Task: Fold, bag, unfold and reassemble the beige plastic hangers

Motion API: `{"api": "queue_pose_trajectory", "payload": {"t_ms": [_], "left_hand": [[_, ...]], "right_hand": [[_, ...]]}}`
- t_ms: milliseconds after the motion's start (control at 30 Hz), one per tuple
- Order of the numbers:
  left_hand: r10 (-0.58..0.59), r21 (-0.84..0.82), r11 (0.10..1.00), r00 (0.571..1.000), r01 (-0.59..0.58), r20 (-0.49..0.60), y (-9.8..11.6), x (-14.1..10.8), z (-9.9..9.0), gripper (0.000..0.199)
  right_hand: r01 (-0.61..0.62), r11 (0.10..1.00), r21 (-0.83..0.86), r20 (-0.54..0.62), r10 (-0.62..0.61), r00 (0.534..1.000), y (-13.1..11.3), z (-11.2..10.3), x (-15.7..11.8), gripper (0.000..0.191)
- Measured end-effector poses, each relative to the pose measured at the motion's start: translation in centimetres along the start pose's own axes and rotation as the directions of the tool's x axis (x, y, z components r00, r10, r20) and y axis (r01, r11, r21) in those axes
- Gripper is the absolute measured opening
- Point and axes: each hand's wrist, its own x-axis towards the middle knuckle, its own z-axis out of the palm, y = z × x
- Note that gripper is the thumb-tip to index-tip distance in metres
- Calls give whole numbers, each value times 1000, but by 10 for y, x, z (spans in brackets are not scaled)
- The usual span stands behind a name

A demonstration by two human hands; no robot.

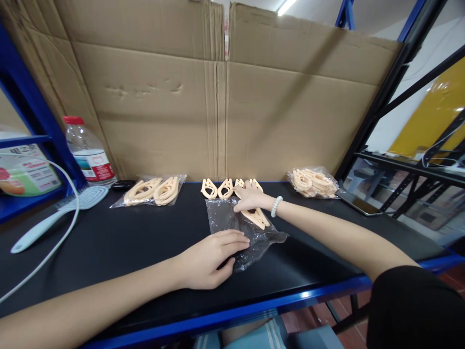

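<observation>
Left hand (214, 257), fingers loosely extended upon clear bag (222, 215), nothing grasped. Right hand (250, 196), fingers spread over peach hangers (229, 188) at the bag's far edge, hold cannot be told; slack bag could slide or crumple if the left hand pressed too lightly

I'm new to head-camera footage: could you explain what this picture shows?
No machine here: a camera worn on the person's head looks forward and down at two bare hands. On the black table, the left hand rests on a clear plastic bag. The right hand reaches over a row of what look like peach folding hangers; whether it grips one is hidden. Another hanger lies on the bag. A bagged set lies on each side: left packet, right packet. A pale-blue hairbrush lies far left.
</observation>
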Motion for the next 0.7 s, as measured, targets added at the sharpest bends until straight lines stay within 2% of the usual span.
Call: {"api": "queue_pose_trajectory", "payload": {"t_ms": [133,233,333,400,533,700], "left_hand": [[-5,3,1000,1000,5,3,0,0,0,46],[-4,-3,1000,1000,4,6,-1,0,0,46],[-1,-17,1000,1000,1,8,-2,-1,-1,45],[-1,-27,1000,1000,1,10,-3,-1,-1,46],[12,-46,999,1000,-12,-4,-4,-2,-2,47],[25,-28,999,999,-26,-46,-3,-2,-4,50]], "right_hand": [[22,1000,1,-56,-22,998,0,6,-4,85],[52,999,5,-116,-51,992,8,3,3,79],[91,996,5,-183,-88,979,31,-10,21,57],[148,989,-14,-200,-147,969,52,-17,33,56],[263,961,-83,-143,-273,951,87,-17,45,48],[314,932,-182,-52,-328,943,111,-10,34,45]]}}
